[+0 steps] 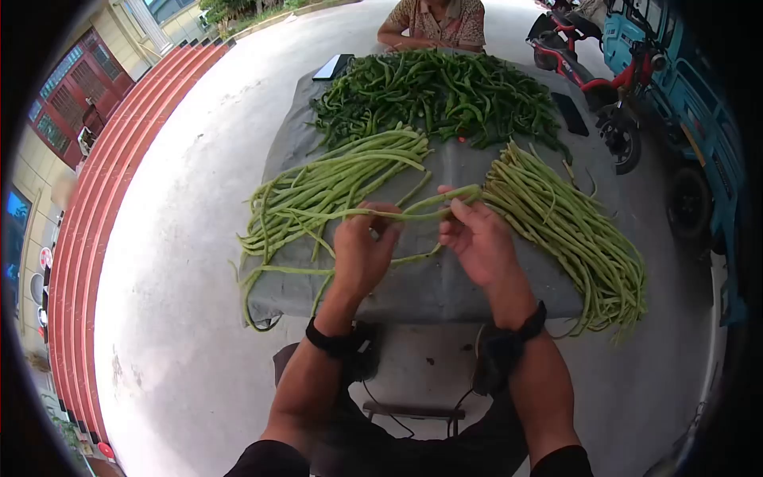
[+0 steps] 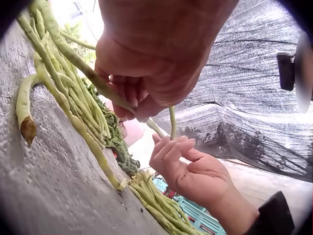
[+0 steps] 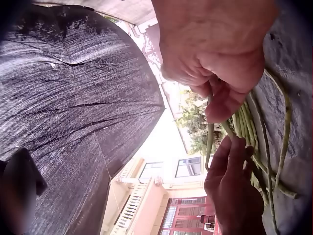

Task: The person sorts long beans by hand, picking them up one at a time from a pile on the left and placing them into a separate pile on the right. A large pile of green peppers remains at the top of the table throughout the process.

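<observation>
A long green bean (image 1: 421, 215) stretches between my two hands over the near half of a grey cloth-covered table (image 1: 413, 294). My left hand (image 1: 364, 250) pinches it between thumb and fingers; in the left wrist view the bean (image 2: 80, 66) passes through that grip. Thumb and fingertips of my right hand (image 1: 483, 246) pinch its other end, which is doubled back. A loose pile of long beans (image 1: 326, 195) lies beyond my left hand, a few strands trailing toward the near edge. To the right lies a neater bundle of long beans (image 1: 568, 238).
Green chili peppers (image 1: 437, 91) heap across the far side, between a phone (image 1: 334, 67) and a dark flat object (image 1: 570, 114). Another person (image 1: 437, 24) sits behind them. A red electric bike (image 1: 588, 75) and a blue vehicle (image 1: 691, 103) stand right; red steps (image 1: 127, 207) rise left.
</observation>
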`<state>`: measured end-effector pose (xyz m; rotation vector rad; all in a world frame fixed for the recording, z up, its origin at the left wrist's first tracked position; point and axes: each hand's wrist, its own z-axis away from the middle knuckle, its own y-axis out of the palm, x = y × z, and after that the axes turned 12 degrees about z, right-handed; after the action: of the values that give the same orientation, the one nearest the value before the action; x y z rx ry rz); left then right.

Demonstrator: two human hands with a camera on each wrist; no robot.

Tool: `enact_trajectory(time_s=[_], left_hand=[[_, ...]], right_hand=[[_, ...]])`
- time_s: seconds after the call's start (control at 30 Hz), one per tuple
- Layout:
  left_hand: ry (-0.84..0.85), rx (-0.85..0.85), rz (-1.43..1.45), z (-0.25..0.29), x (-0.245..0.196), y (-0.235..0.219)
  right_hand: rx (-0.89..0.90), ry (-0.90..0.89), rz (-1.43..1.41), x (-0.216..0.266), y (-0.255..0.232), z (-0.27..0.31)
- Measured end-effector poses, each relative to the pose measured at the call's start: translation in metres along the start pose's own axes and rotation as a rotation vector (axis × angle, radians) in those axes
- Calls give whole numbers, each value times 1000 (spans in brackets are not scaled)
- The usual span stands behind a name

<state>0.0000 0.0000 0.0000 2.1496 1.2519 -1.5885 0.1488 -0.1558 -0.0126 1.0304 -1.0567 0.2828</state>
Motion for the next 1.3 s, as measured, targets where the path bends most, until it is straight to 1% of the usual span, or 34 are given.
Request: enact_trajectory(time_s=[0.17, 0.27, 0.37, 0.47, 0.57, 0.6, 0.7, 0.8, 0.9, 0.93, 1.0, 1.03, 1.07, 1.1, 1.17, 1.3], left_hand=[[-11, 31, 21, 0, -8, 4], [2, 48, 18, -1, -5, 1], [20, 89, -74, 0, 2, -1], [68, 141, -230, 1, -7, -11], [-129, 196, -298, -4, -23, -31], [-157, 92, -218, -5, -23, -36], [-78, -180, -15, -11, -28, -53], [-3, -211, 223, -14, -18, -59], [29, -42, 206, -16, -15, -56], [131, -25, 142, -18, -12, -51], [20, 135, 248, -17, -11, -53], [-36, 215, 302, -17, -12, -55], [-171, 289, 253, -16, -15, -61], [-257, 328, 246, -18, -23, -67], [-427, 407, 230, -21, -33, -74], [-474, 475, 96, -18, -23, -72]], right_hand=[[-32, -43, 9, -1, 7, 1], [-20, -58, -12, -6, 5, -2], [-65, -77, 4, -2, -1, -3], [-80, -123, 39, 3, -7, -4], [-133, -137, 76, 9, -6, -4], [-141, -154, 89, 9, -6, -4], [-96, -165, 92, 10, -4, -4], [20, -195, 35, 17, -2, -2], [87, -218, 26, 25, 2, 3], [119, -222, 29, 27, 3, 4], [181, -231, 36, 28, 3, 6], [177, -229, 39, 29, 4, 6], [173, -226, 43, 29, 6, 7], [169, -225, 46, 29, 7, 7], [129, -158, 77, 26, 5, 7], [1, -9, 115, 12, 2, 9]])
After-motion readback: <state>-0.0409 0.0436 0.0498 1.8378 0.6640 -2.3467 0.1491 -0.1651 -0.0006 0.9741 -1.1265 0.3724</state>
